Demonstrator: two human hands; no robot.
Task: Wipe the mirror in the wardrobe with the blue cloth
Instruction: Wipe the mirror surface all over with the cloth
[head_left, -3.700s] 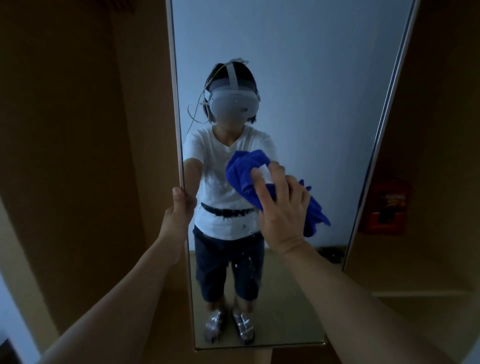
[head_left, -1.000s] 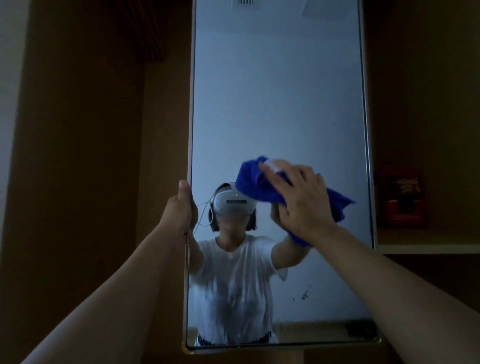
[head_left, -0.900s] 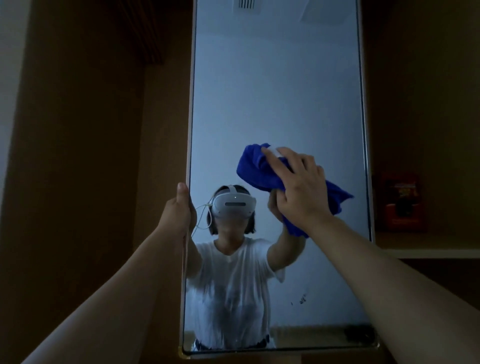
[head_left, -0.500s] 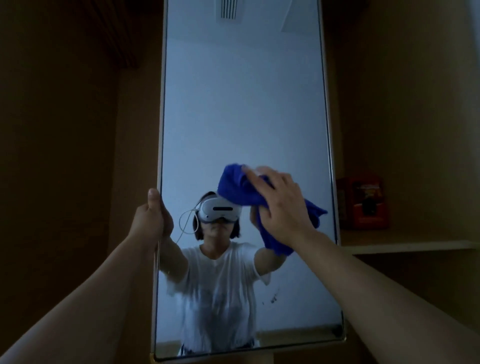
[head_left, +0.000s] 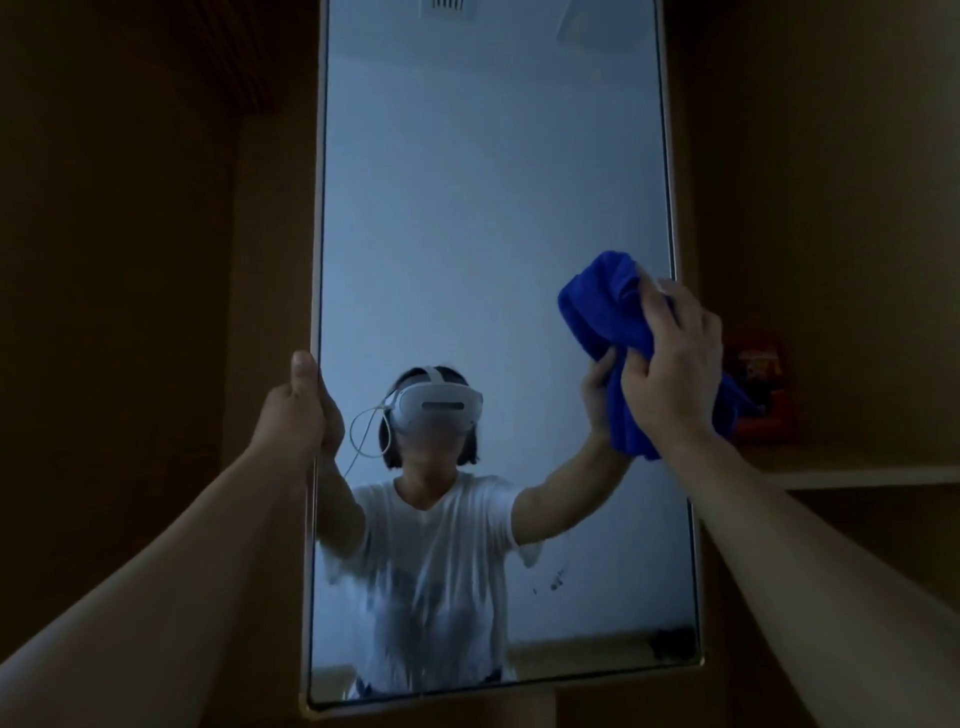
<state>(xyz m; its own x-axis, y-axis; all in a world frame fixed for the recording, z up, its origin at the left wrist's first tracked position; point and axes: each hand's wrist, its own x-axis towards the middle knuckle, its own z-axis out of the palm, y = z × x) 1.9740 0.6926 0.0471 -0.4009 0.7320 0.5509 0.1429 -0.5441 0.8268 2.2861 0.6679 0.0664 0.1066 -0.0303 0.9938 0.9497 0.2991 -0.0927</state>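
Note:
A tall, narrow mirror (head_left: 483, 218) with a thin pale frame stands in the dim wardrobe, filling the middle of the view. My left hand (head_left: 298, 410) grips its left edge at mid height, thumb up along the frame. My right hand (head_left: 672, 364) presses a bunched blue cloth (head_left: 605, 317) flat against the glass by the right edge. The cloth hangs down below my palm. The glass reflects a person in a white shirt, and small dark specks (head_left: 553, 579) show low on the right.
Brown wardrobe panels flank the mirror on both sides. On the right a pale shelf (head_left: 857, 475) carries a red-orange box (head_left: 756, 389), partly behind my right hand. The mirror's bottom edge (head_left: 493, 691) sits low in the view.
My right hand has swept the blue cloth from the middle of the glass across to the right edge. My left hand keeps its hold on the left edge.

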